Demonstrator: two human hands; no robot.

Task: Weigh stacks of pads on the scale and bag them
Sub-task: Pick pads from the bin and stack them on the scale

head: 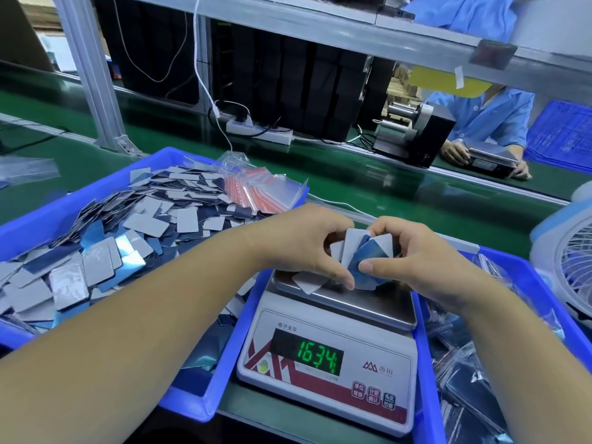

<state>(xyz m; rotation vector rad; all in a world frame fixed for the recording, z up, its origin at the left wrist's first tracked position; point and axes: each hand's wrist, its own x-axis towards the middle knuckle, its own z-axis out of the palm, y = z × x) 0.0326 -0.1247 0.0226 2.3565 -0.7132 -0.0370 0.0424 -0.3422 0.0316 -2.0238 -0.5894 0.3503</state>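
Note:
A white digital scale (pixel 323 373) stands in front of me, its green display reading 16.34. Over its steel pan (pixel 368 302), both hands hold a loose, fanned stack of pads (pixel 358 251), grey-white and blue rectangles. My left hand (pixel 307 245) grips the stack from the left, thumb low near the pan. My right hand (pixel 413 257) grips it from the right, thumb on a blue pad. One grey pad's corner (pixel 307 283) touches the pan.
A blue tray (pixel 64 203) at left is heaped with loose pads, with empty red-striped zip bags (pixel 256 190) at its far end. A second blue tray (pixel 519 270) at right holds bagged pads. A fan (pixel 570 267) stands far right. Another person works across the green conveyor (pixel 352 174).

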